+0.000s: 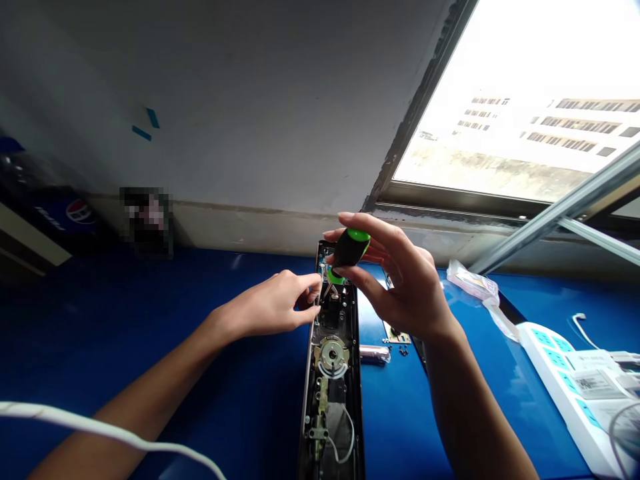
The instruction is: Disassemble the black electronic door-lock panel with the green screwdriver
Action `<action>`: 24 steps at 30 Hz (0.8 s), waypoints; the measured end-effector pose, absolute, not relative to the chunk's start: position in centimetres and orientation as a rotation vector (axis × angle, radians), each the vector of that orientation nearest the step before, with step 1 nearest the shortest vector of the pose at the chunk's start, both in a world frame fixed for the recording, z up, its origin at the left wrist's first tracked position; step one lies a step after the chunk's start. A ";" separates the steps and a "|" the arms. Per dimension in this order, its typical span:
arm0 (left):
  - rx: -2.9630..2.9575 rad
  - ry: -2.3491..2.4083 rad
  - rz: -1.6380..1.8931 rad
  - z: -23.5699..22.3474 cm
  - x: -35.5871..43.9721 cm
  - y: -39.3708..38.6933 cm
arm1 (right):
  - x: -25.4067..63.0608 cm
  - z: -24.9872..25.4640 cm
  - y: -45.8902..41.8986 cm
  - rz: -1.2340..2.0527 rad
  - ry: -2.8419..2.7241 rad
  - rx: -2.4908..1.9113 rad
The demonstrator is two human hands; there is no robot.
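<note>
A long, narrow black housing (pixel 353 373) with exposed inner parts, resembling an opened electronic door lock, points away from me on the blue table. Inside it are a round metal disc (pixel 333 355), a looped white wire (pixel 351 433) and small wires near the far end. My right hand (pixel 400 277) grips a screwdriver (pixel 350 249) by its black and green handle, tilted over the far part of the housing. The screwdriver's tip is hard to make out. At the housing's left edge, my left hand (pixel 280 303) has its fingers curled; what they pinch is hidden.
Right of the housing lie small dark screws (pixel 403 350), a pink wrapped packet (pixel 375 354) and a small plate (pixel 398 333). A white power strip (pixel 555 380) and a plastic bag (pixel 473 283) are farther right. A white cable (pixel 115 435) crosses the lower left. A Pepsi bottle (pixel 60 213) stands far left.
</note>
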State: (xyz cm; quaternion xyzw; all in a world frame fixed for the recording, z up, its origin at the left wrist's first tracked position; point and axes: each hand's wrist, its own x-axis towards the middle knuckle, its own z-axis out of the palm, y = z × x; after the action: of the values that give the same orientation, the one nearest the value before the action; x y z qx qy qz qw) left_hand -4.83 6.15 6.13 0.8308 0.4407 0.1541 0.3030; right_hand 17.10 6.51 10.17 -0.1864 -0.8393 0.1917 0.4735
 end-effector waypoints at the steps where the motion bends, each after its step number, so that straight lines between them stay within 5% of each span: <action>1: 2.203 1.167 0.410 6.1 -4.8 6.2 | 17.1 10.1 6.5 0.467 -2.052 -0.463; 10: 2.087 1.125 0.408 6.4 -5.0 6.3 | 16.8 10.5 6.9 0.270 -2.031 -0.378; 15: 2.017 1.132 0.435 5.8 -4.9 6.5 | 16.7 11.1 6.2 0.569 -2.035 -0.362; 24: 2.036 1.132 0.448 5.8 -4.8 6.4 | 16.8 11.0 6.4 0.467 -1.950 -0.361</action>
State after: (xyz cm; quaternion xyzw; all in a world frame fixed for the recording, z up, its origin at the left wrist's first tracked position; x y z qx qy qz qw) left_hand -4.82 6.44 5.82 0.7956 0.4424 0.1750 0.3750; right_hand 16.77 6.45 11.03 -0.1511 -0.8148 0.1950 0.5247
